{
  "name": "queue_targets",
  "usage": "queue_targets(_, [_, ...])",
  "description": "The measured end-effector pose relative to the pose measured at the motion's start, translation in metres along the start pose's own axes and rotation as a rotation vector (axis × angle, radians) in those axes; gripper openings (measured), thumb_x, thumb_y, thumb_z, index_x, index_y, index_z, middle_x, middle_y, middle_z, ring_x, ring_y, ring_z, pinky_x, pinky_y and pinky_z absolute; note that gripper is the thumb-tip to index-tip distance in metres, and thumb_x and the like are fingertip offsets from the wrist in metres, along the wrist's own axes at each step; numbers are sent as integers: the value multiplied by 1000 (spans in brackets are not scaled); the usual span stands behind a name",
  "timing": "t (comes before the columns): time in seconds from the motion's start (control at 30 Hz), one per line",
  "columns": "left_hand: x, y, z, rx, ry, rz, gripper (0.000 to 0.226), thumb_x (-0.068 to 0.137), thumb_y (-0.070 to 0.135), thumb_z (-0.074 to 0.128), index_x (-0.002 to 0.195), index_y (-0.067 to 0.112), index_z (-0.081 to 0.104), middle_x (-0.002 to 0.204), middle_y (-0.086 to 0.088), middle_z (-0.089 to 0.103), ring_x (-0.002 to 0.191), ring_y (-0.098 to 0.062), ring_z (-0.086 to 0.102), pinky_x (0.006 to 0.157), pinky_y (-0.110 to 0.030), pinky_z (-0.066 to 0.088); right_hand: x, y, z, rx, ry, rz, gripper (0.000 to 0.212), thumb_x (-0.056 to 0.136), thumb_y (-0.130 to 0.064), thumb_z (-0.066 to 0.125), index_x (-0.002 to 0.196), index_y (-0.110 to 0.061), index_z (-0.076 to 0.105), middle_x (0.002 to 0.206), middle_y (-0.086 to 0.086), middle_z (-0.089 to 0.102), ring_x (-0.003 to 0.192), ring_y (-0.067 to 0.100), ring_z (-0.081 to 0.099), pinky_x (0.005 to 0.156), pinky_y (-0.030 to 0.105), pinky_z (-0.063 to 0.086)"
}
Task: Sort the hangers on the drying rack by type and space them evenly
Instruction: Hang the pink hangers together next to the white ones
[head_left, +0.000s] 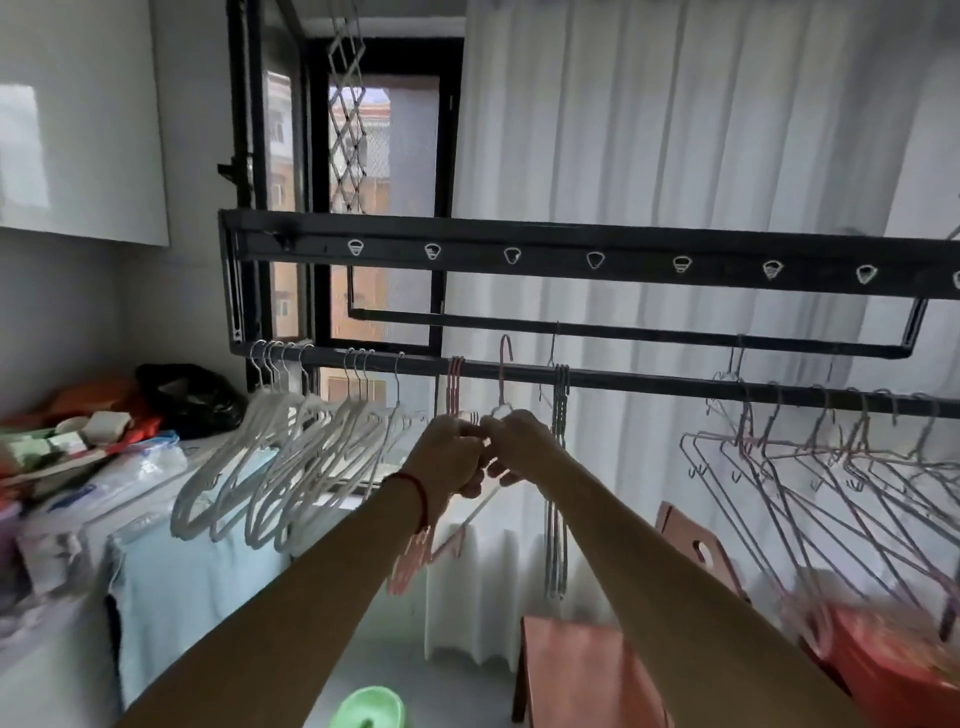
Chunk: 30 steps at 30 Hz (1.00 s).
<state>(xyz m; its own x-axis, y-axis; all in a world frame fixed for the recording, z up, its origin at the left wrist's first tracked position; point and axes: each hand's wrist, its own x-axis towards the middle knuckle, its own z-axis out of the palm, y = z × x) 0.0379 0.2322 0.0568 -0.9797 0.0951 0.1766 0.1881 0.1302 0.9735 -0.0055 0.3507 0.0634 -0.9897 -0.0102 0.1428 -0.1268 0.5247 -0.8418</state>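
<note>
A black drying rack rail (649, 378) runs across the view. Several white plastic hangers (291, 457) hang bunched at its left end. Pink hangers (455, 384) and grey-green hangers (560, 467) hang near the middle. Several thin wire hangers (831, 467) crowd the right end. My left hand (449, 457) and my right hand (519, 441) meet just below the rail, both closed around a pink hanger (503, 379) whose hook rises above the rail. More pink hanger parts (415, 556) dangle under my left wrist.
An upper black rack bar (571, 249) with a row of holes sits above the rail. White curtains (675, 130) hang behind. A cluttered counter (78, 467) is at left, a pink stool (582, 670) and a green basin (371, 709) below, a red box (883, 660) at lower right.
</note>
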Motion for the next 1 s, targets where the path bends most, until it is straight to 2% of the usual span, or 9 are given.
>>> queue_targets(0.23, [44,3,12,70,141,-81,26,91,-13,31,95,-4,56,67,-14,50,41,-14,37,44,-22,31,-12,50,-55,6,-80,-152,20,97,-16,55,102,-1,67,90,12,67,70,19,68,58,34,57])
queue_targets(0.33, [46,-15,21,223,159,-120,21,95,-7,34,99,-8,54,72,-20,58,41,-18,48,41,-25,43,-15,79,-86,-132,104,-253,17,92,-15,56,93,-10,72,92,4,72,81,20,69,74,37,59])
queue_targets(0.47, [48,-33,21,366,157,-127,21,92,-5,39,102,-10,57,75,-25,66,44,-27,60,51,-39,56,-21,118,-126,-359,460,-267,21,88,-18,62,106,-17,72,107,2,72,100,19,65,86,24,46])
queue_targets(0.53, [50,-30,21,638,188,-59,18,89,5,50,96,-5,64,80,-20,71,59,-29,69,63,-41,61,-27,138,-147,-615,682,-295,27,82,-17,65,108,-13,70,111,9,67,106,27,60,88,36,48])
queue_targets(0.6, [49,-22,28,1063,262,56,30,87,22,59,108,2,65,100,-17,70,91,-31,69,83,-39,58,-31,159,-165,-835,789,-245,37,78,-21,66,113,-10,67,117,12,63,116,30,54,95,45,47])
queue_targets(0.7, [43,-11,61,1276,384,353,38,85,25,60,119,7,62,108,-14,62,102,-29,59,84,-39,54,-38,187,-179,-962,749,-38,61,76,-29,64,131,-3,51,135,21,50,131,36,42,108,53,38])
queue_targets(0.83, [31,8,137,1090,274,579,28,86,26,59,112,18,65,111,-3,62,108,-21,55,84,-33,51,-40,214,-183,-857,626,223,91,84,-40,64,151,3,19,146,28,37,128,43,46,98,50,46])
queue_targets(0.9, [29,9,172,1043,183,611,26,87,28,56,111,21,64,113,1,61,110,-19,54,85,-32,51,-35,226,-191,-678,541,306,84,92,-39,58,151,2,15,137,24,48,116,39,58,91,45,52])
queue_targets(1.0, [26,1,213,961,-8,567,27,88,30,56,112,22,65,115,0,61,111,-18,55,90,-34,51,-39,233,-204,-600,529,250,44,93,-31,52,129,-6,46,109,13,66,98,32,67,85,41,56])
